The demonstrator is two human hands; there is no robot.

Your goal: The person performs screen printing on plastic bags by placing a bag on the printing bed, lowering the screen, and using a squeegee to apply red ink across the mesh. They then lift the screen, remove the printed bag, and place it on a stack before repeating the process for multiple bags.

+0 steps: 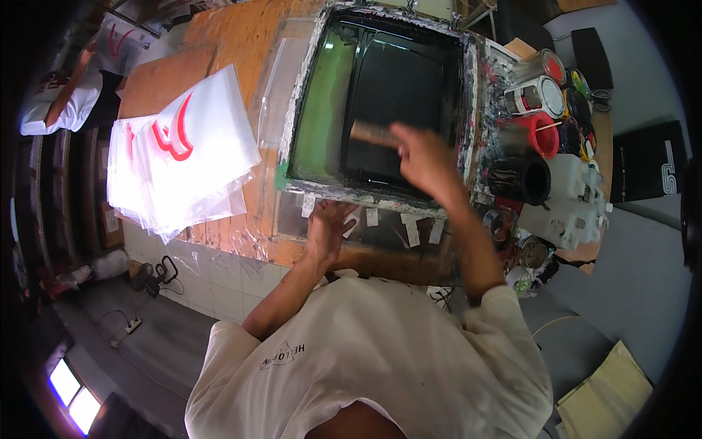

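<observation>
1. The right hand (423, 157) is blurred, so the finger detail is soft; the fingers look closed round the wooden handle of a squeegee (374, 134), and the blade beneath is hard to make out against the dark mesh.
2. That squeegee sits over the middle of the screen-printing frame (380, 196), whose far edge is cut off at the top of the view.
3. The left hand (327, 227) lies flat, fingers spread moderately, pressing on the near, paint-crusted rail of the frame beside strips of white tape (414, 233).
4. To the left, a fanned stack of clear plastic sheets with red prints (183, 157) rests on the wooden table (241, 44).
5. To the right, paint cans (540, 95) crowd together; their contents are only partly visible.
</observation>
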